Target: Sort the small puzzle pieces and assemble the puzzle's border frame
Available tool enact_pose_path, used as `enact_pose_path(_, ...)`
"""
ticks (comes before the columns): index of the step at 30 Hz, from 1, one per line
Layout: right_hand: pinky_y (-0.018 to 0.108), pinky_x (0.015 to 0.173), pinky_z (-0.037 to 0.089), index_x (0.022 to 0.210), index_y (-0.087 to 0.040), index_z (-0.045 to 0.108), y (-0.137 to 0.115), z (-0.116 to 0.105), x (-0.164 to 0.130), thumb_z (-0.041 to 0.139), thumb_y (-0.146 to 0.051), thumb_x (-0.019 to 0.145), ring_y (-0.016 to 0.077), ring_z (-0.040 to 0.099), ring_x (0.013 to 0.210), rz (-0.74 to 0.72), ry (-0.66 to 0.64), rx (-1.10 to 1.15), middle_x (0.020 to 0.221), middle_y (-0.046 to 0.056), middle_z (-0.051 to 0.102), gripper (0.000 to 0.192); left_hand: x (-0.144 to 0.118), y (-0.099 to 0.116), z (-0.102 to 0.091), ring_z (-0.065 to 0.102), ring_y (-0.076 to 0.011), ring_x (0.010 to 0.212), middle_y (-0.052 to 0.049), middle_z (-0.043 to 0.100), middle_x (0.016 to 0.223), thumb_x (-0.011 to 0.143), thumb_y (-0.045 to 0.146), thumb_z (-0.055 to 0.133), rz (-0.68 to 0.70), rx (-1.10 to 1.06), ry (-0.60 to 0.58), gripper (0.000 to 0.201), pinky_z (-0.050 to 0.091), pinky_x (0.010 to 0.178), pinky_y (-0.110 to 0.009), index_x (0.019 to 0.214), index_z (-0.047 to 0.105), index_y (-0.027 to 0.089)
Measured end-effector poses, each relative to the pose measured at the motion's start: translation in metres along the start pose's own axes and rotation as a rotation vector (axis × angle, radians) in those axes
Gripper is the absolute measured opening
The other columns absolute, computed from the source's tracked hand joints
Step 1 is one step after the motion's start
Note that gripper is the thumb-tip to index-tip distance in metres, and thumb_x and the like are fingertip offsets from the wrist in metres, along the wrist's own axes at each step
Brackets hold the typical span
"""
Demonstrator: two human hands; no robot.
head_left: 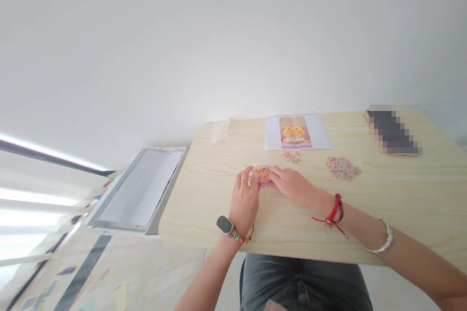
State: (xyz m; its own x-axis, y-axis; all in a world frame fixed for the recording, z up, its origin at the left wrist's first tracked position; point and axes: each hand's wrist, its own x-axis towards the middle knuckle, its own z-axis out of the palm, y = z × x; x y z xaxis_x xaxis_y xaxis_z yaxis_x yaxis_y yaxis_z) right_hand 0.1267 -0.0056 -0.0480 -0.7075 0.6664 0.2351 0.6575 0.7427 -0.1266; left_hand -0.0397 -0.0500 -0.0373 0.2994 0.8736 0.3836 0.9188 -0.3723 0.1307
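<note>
My left hand [245, 200] rests at the left side of a small heap of jigsaw puzzle pieces [261, 173], its fingers curled in against them. From the right, my right hand [294, 186] reaches the same heap, fingers pressed together on its edge. The heap is orange, pink and lilac; the fingers hide parts of it, so single pieces are hard to make out. Just beyond lies a smaller group of puzzle pieces [291, 156]. Another pile of puzzle pieces [342, 168], mostly pink, lies to the right of my right hand.
At the back of the wooden table [204, 194], a white sheet [321, 133] bears a printed picture [295, 132] of a yellow figure. A clear plastic bag [220, 131] lies back left, a blurred-out dark device [394, 131] back right. Left of the table stands a grey tray with papers [144, 187].
</note>
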Motion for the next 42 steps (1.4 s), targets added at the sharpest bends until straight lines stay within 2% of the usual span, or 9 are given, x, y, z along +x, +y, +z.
enact_pose_path(5,0.028,0.057,0.039,0.083,-0.014,0.057,-0.002,0.003,0.005,0.032,-0.010,0.089,0.0147,0.053,0.064,-0.016,-0.008,-0.010,0.084,0.008,0.057,0.025,-0.003,-0.002,0.000,0.046,-0.0253,0.103,-0.011,0.043,0.117,0.084,0.006,0.040,-0.038,-0.005,0.012,0.021,0.050,0.083,-0.045,0.099,0.049,0.018)
enact_pose_path(10,0.028,0.059,0.040,0.079,-0.015,0.056,0.006,-0.011,-0.013,0.036,-0.017,0.090,0.0151,0.052,0.066,0.034,0.022,-0.009,0.081,0.007,0.055,0.024,0.008,0.010,0.001,0.045,-0.0250,0.104,-0.012,0.043,0.118,0.085,0.009,0.043,0.004,-0.041,-0.020,0.013,0.049,0.084,-0.043,0.090,0.051,0.016)
enact_pose_path(15,0.029,0.063,0.041,0.081,-0.017,0.056,0.034,-0.029,-0.054,0.033,-0.023,0.092,0.0152,0.054,0.067,0.160,0.087,-0.020,0.078,0.005,0.055,0.026,0.039,0.045,0.011,0.043,-0.0254,0.111,-0.012,0.042,0.124,0.084,0.008,0.044,0.147,-0.067,-0.078,0.011,0.046,0.086,-0.043,0.081,0.051,0.016)
enact_pose_path(21,0.031,0.069,0.045,0.085,-0.019,0.055,0.073,-0.045,-0.113,0.032,-0.027,0.092,0.0180,0.057,0.079,0.310,0.224,-0.054,0.084,0.007,0.056,0.026,0.084,0.101,0.038,0.043,-0.0241,0.112,-0.013,0.043,0.125,0.087,0.011,0.039,0.377,-0.124,-0.101,0.013,0.045,0.086,-0.038,0.086,0.051,0.014)
enact_pose_path(24,0.030,0.066,0.046,0.083,-0.019,0.055,0.085,-0.045,-0.134,0.032,-0.028,0.092,0.0173,0.057,0.074,0.386,0.222,-0.046,0.080,0.006,0.055,0.026,0.096,0.122,0.050,0.045,-0.0237,0.110,-0.012,0.045,0.123,0.088,0.011,0.036,0.425,-0.162,-0.130,0.016,0.047,0.082,-0.034,0.089,0.052,0.013)
enact_pose_path(27,0.030,0.065,0.046,0.084,-0.019,0.055,0.092,-0.041,-0.146,0.032,-0.027,0.092,0.0168,0.057,0.074,0.443,0.195,-0.036,0.081,0.006,0.055,0.026,0.102,0.132,0.056,0.046,-0.0239,0.109,-0.012,0.045,0.122,0.088,0.011,0.035,0.448,-0.178,-0.161,0.018,0.047,0.080,-0.034,0.089,0.053,0.013)
enact_pose_path(33,0.031,0.066,0.046,0.085,-0.017,0.056,0.090,-0.033,-0.151,0.032,-0.027,0.092,0.0177,0.057,0.073,0.459,0.171,-0.067,0.081,0.007,0.055,0.027,0.100,0.133,0.058,0.045,-0.0237,0.110,-0.013,0.045,0.122,0.088,0.010,0.036,0.449,-0.171,-0.171,0.018,0.046,0.082,-0.034,0.091,0.053,0.013)
enact_pose_path(42,0.035,0.071,0.047,0.087,-0.015,0.059,0.060,-0.021,-0.119,0.031,-0.024,0.092,0.0216,0.058,0.081,0.444,0.197,-0.241,0.088,0.011,0.059,0.029,0.099,0.103,0.059,0.044,-0.0234,0.110,-0.012,0.044,0.123,0.088,0.011,0.040,0.406,-0.127,-0.176,0.014,0.046,0.084,-0.036,0.088,0.054,0.015)
